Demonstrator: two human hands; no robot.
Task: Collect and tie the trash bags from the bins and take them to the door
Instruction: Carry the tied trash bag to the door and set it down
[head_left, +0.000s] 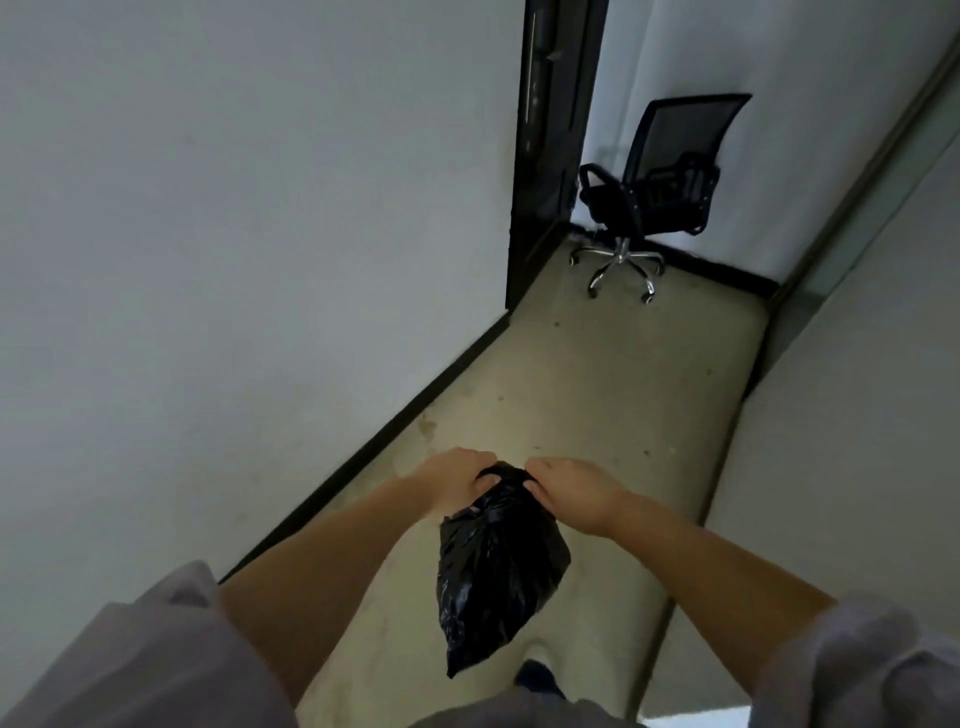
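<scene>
From my seat at the remote feed I see a small crinkled black plastic trash bag (496, 566) hanging in the lower centre of the frame, held up off the floor between the two hands, its gathered neck at the top and its pointed bottom dangling toward the lower edge. My left hand (457, 480) sits just left of the neck, knuckles up, fingers curled down and pinching a loop of the black plastic. My right hand (569, 491) sits just right of the neck, its fingers likewise curled tight onto the gathered plastic, so both hands grip the bag's top and nearly touch each other across it. Bare forearms run back to loose pale grey sleeves (156, 654) in the lower corners. Beneath the bag lies a beige, stained floor (597, 395), a narrow strip running from the lower centre toward the upper right. A white wall (234, 234) with a dark baseboard fills the left half of the frame. At the far end, in the upper centre, stands a dark door frame (545, 156), and just to its right a black mesh-backed office chair (660, 176) on a chrome star base stands against the far wall, well apart from the bag. Part of a dark blue shoe (537, 678) shows just below the bag's tip.
</scene>
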